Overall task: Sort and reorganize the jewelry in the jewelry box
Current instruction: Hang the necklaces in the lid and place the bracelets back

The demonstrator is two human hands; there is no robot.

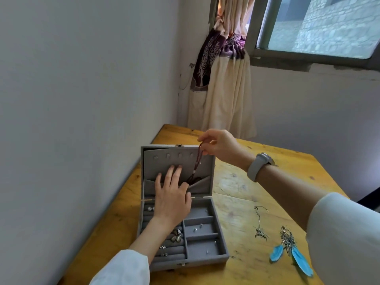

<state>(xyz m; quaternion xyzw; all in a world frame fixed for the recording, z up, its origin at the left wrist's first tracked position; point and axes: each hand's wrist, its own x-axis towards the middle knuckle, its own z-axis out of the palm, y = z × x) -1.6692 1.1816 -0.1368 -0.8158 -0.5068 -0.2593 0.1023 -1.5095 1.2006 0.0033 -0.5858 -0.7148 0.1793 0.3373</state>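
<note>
Jewelry box (205,241), grey and velvet-lined, is sitting open on the left part of the yellow wooden table (242,194), its lid (164,161) standing upright at the far side with a row of small hooks along the top and an elastic pocket (200,185) along the bottom. A dark beaded necklace (198,159) is hanging in front of the lid: the right hand (218,146) is pinching its upper end between thumb and fingertips, near the lid's top right, while the lower loop is dropping into the pocket. The left hand (171,194) is lying flat against the lid lining, fingers straight and slightly spread, with the thumb seemingly pulling the pocket's edge open. To do this step well, the right hand should be keeping the strand taut and vertical so it is not tangling, guiding the top loop onto one of the hooks, while the left is holding the pocket open only until the slack is tucked inside. The lid looks free to tip backward, so pressing lightly is wise. In the tray compartments, small studs and a butterfly-like piece (177,235) are resting on the ring rolls. Further right on the table, a silver chain with a pendant (260,224) and blue feather earrings (292,251) are waiting, well apart from the box.
</note>
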